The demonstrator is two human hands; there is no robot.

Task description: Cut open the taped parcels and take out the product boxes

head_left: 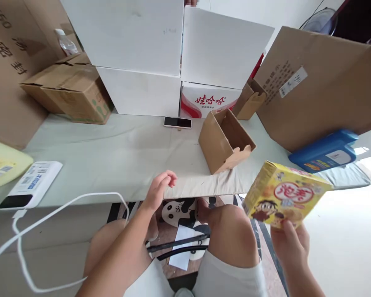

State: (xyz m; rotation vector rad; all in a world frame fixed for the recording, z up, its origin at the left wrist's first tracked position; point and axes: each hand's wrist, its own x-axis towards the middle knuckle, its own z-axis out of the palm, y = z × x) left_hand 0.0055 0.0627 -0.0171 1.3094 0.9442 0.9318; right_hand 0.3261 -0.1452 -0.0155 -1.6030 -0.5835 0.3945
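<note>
My right hand grips a yellow snack box by its lower edge, thumb on the printed front. The box is tilted, beyond the table's front edge on the right, with red and white lettering and a cartoon figure on it. My left hand hovers at the table's front edge with fingers loosely curled and nothing in them. Between the hands, farther back, an open-topped brown cardboard box stands on the cloth-covered table. A phone lies flat behind it to the left.
White cartons and a red-lettered carton wall off the back. Large cardboard panels flank the table. A blue bottle lies at right. A white power bank with a white cable sits at left, beside a yellow container.
</note>
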